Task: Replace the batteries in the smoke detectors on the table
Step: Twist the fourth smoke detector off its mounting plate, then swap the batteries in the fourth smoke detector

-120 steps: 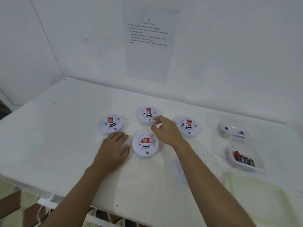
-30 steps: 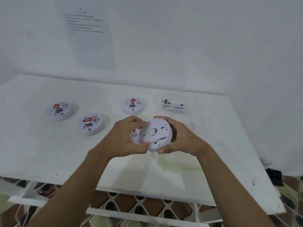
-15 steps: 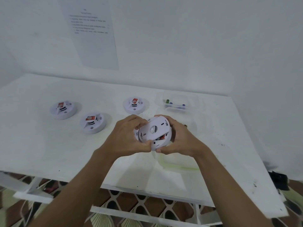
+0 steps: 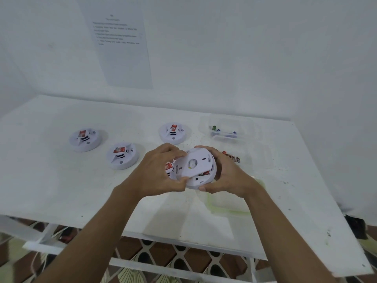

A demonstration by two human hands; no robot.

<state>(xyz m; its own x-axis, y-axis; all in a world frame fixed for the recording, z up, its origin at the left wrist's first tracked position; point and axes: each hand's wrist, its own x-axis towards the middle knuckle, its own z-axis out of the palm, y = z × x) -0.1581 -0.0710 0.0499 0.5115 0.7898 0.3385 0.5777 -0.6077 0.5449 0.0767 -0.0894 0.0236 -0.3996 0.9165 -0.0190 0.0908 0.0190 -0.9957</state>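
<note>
No legible text on wall sheet (image 4: 122, 48)

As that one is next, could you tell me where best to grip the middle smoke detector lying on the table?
Take the middle smoke detector by its round outer rim, coming from above: it lies flat, face up, with bare table all round.

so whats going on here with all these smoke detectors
A person holds one smoke detector above the white table in both hands, underside up. The left hand is working its back cover loose while the right hand cradles the body; a gap shows at the cover's lower edge. Three other detectors sit face up behind, with batteries in a clear container nearby.
</note>
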